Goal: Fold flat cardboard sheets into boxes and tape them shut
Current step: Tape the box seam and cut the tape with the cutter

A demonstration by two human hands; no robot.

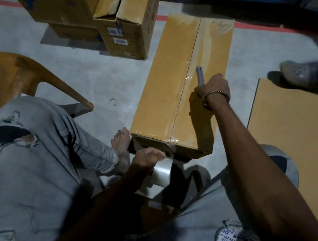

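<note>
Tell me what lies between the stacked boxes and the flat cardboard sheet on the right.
In the head view, the taped box lies between them, with the right hand on it.

Folded box [167, 79] lies on the concrete floor [98, 72], top flaps closed, clear tape along the centre seam. Right hand [214, 87] rests on the box top, fingers curled round a thin pen-like tool [200, 75]; bracelet at the wrist. Left hand [148, 156] grips a tape roll [161, 170] at the box's near end. Flat cardboard sheet [295, 132] lies right of the box. Stacked boxes [101, 5] upper left; another person's shoe [301, 70] upper right.
</note>
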